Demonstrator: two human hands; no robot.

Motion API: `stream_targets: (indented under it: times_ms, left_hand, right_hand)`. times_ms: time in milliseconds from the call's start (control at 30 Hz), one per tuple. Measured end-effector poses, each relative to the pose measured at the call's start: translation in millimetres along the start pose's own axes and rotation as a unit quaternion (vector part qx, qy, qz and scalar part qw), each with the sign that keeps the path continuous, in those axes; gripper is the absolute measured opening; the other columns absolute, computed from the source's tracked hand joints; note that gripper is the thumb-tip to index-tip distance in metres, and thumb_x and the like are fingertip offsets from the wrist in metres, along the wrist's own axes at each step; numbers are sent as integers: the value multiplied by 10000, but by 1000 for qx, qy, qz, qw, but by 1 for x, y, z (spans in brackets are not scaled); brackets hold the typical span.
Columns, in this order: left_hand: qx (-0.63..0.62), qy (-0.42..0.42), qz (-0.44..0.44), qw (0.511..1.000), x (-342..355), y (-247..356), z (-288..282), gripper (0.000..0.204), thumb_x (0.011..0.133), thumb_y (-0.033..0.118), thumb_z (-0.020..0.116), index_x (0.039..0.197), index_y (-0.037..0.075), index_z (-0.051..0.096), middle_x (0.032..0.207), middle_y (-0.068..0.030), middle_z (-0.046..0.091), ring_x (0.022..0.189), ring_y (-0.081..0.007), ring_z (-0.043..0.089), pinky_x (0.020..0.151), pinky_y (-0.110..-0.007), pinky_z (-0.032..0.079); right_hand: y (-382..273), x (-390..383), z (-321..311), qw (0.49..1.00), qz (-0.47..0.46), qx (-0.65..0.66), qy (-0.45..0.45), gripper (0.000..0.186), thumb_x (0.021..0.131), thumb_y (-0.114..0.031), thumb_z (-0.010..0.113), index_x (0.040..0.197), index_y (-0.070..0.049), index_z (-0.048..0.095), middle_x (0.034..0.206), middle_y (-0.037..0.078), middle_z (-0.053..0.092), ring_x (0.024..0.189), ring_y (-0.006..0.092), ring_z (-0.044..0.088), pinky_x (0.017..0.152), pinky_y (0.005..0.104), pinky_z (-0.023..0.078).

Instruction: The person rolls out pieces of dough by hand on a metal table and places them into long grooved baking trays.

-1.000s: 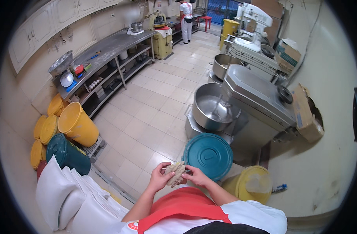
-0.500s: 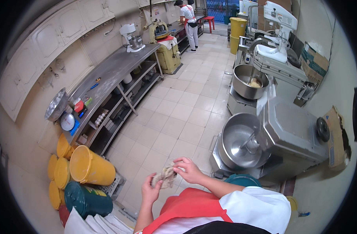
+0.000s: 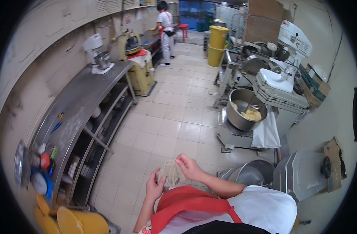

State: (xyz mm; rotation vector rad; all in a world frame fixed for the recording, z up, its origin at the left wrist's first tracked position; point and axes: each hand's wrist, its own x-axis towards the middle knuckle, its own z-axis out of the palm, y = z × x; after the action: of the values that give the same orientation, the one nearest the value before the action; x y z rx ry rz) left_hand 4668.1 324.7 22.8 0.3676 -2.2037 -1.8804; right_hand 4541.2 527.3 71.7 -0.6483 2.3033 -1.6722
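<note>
A greyish-beige cloth rag is stretched between my two hands in front of my red apron. My left hand pinches its left side between thumb and fingers. Its upper right corner is gripped by my right hand. To the right of my hands stands a large mixer with an empty steel bowl. Farther ahead on the right, another mixer's steel bowl holds pale yellow dough.
A long steel worktable with shelves runs along the left wall, carrying a small stand mixer. Yellow bins stand at the lower left. A co-worker stands at the far counter. A white scale sits on the right.
The rag was bunched up and is now spread flatter between my hands. My view has moved forward down the aisle, bringing the dough mixer closer.
</note>
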Motion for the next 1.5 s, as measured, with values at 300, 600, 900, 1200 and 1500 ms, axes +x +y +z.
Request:
stream_targets:
  times_ms: [300, 600, 900, 1200, 1500]
  left_hand:
    - [149, -290, 237, 915, 410, 87, 140, 448, 902, 36, 658, 1348, 1, 679, 1162, -171, 763, 976, -262, 733, 914, -344, 572]
    - [-260, -125, -145, 947, 766, 131, 237, 415, 1146, 293, 452, 1362, -39, 576, 1330, -129, 674, 1168, -252, 683, 1008, -402, 555]
    - [-365, -170, -206, 892, 1031, 107, 318, 591, 1151, 439, 430, 1602, 57, 412, 1563, -137, 542, 1418, -321, 545, 1204, -493, 436]
    - [-188, -360, -181, 895, 1330, 112, 470, 585, 1090, 374, 591, 1507, -15, 461, 1380, -195, 629, 1217, -320, 672, 991, -485, 590]
    - [-171, -571, -253, 762, 1623, 148, 700, 687, 1104, 558, 491, 1474, -20, 518, 1384, -197, 640, 1182, -330, 689, 995, -478, 580]
  right_hand:
    - [74, 247, -199, 944, 93, 103, 299, 257, 1101, -290, 607, 1021, -47, 638, 896, -23, 593, 862, 81, 519, 805, 279, 468]
    - [141, 559, -323, 941, 86, 256, 204, 228, 982, -183, 769, 1152, -37, 722, 978, -4, 679, 894, 85, 628, 819, 284, 513]
    - [239, 835, -403, 991, 34, 7, 128, 666, 790, -495, 913, 1259, -61, 726, 1293, 154, 635, 1203, 288, 621, 1035, 419, 524]
    - [317, 1053, -531, 989, -5, 15, 146, 198, 942, -227, 774, 1028, -56, 724, 1021, 95, 673, 925, 258, 691, 836, 383, 562]
    - [391, 1256, -715, 928, 45, 143, 341, 274, 970, -192, 777, 1153, -23, 664, 1091, 78, 708, 955, 153, 715, 876, 328, 590]
